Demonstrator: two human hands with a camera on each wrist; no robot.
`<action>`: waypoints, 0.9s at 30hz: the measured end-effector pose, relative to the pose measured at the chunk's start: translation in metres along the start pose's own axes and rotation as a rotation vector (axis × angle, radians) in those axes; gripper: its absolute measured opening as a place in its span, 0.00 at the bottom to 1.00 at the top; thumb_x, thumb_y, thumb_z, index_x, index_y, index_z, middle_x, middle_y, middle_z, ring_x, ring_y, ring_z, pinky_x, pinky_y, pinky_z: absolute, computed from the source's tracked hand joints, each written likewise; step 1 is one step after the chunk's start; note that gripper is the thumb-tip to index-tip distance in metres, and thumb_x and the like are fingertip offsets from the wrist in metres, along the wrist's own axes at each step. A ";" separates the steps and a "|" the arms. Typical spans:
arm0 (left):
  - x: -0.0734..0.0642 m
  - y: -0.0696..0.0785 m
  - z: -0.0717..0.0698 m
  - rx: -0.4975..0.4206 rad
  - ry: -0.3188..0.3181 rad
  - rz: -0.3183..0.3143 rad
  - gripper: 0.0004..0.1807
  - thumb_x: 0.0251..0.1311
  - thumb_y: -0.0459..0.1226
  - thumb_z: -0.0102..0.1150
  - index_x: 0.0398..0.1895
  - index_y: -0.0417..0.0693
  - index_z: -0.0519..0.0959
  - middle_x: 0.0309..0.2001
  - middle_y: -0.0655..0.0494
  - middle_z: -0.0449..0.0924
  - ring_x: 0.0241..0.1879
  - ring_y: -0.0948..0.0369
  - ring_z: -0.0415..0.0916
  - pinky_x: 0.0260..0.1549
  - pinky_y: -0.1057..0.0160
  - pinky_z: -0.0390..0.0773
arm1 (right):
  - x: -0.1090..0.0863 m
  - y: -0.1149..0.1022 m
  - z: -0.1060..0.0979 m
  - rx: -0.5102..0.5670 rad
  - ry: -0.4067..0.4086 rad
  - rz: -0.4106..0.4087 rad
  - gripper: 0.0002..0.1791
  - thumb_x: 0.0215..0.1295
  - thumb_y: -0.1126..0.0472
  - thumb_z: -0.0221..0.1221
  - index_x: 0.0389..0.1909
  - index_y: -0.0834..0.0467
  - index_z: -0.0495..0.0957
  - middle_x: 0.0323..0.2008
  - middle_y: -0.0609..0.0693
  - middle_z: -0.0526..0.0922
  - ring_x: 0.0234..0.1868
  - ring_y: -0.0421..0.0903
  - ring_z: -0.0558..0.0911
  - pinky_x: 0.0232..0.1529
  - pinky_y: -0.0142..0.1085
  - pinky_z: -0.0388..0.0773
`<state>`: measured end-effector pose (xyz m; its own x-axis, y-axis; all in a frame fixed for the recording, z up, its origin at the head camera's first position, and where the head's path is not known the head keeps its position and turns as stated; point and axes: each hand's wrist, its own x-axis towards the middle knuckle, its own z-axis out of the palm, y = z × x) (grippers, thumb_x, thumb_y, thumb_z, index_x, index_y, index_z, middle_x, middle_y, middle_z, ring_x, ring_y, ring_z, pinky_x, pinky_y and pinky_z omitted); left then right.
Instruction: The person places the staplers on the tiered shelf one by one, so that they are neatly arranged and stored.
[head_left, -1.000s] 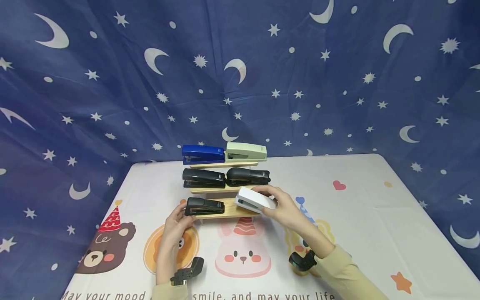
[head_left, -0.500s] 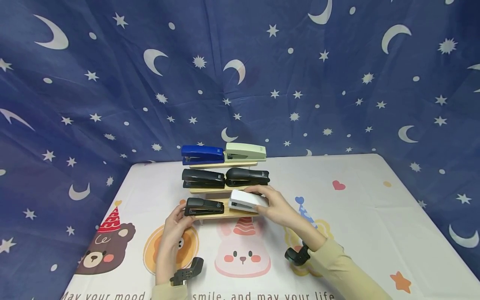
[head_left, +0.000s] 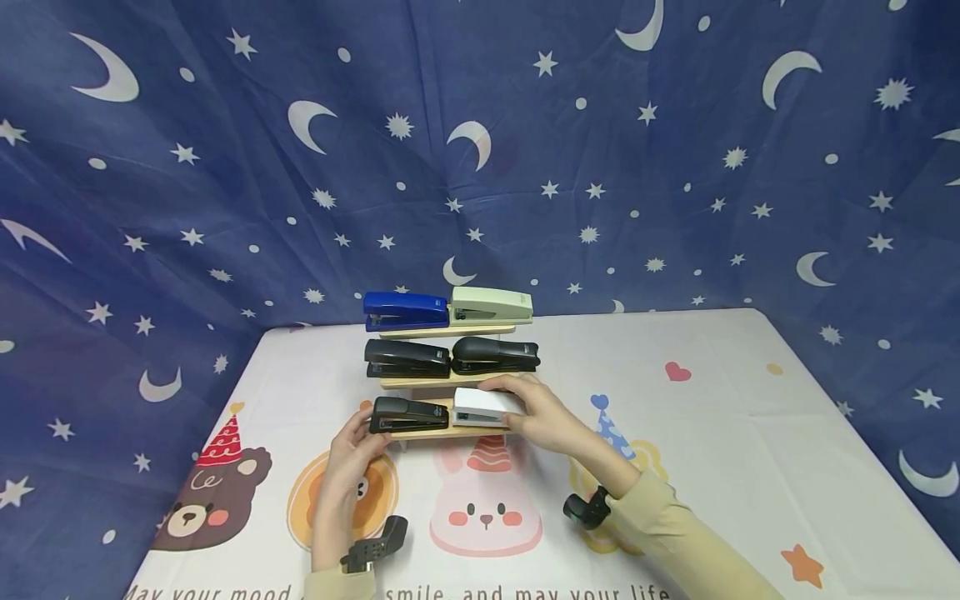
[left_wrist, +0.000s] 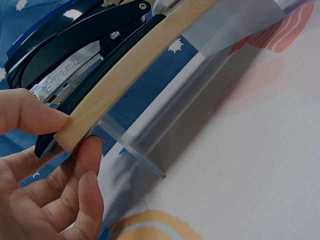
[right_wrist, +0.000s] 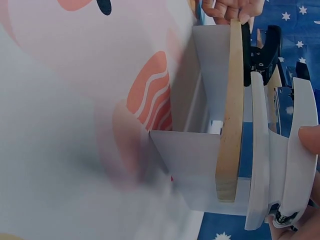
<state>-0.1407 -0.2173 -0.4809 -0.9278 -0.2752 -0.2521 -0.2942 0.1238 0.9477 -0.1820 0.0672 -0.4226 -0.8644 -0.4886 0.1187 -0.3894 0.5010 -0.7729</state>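
My right hand [head_left: 546, 414] grips a white stapler [head_left: 480, 406] by its right end, thumb in front and fingers behind. The stapler lies level, close over the right half of the lowest wooden shelf [head_left: 420, 433]. In the right wrist view, a narrow gap shows between the white stapler's base [right_wrist: 258, 150] and the board [right_wrist: 231, 125]. My left hand [head_left: 351, 450] pinches the left end of that shelf; in the left wrist view, the thumb [left_wrist: 35, 112] is at the board's end and fingertips are underneath. A black stapler [head_left: 408, 414] sits on the shelf's left half.
Above, the middle tier carries two black staplers, one left [head_left: 407, 358] and one right [head_left: 495, 355]. A blue stapler [head_left: 406, 310] and a pale green stapler [head_left: 491, 306] stand on the top tier. Clear side panels [right_wrist: 187, 155] support the rack on a cartoon-printed tablecloth [head_left: 720, 433].
My right hand has brought the white stapler left and down to the lowest shelf, turning it from tilted to level beside the black one. My left hand stays at the shelf's end.
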 end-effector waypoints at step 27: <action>-0.002 0.001 0.000 -0.017 -0.004 0.003 0.32 0.53 0.29 0.57 0.65 0.47 0.69 0.44 0.55 0.81 0.35 0.71 0.76 0.37 0.73 0.76 | 0.003 0.001 0.011 -0.023 0.063 0.017 0.27 0.52 0.73 0.60 0.53 0.49 0.78 0.54 0.51 0.80 0.55 0.50 0.75 0.58 0.50 0.71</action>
<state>-0.1395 -0.2168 -0.4795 -0.9295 -0.2714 -0.2498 -0.2875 0.1087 0.9516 -0.1815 0.0581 -0.4301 -0.8890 -0.4344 0.1449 -0.3808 0.5258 -0.7606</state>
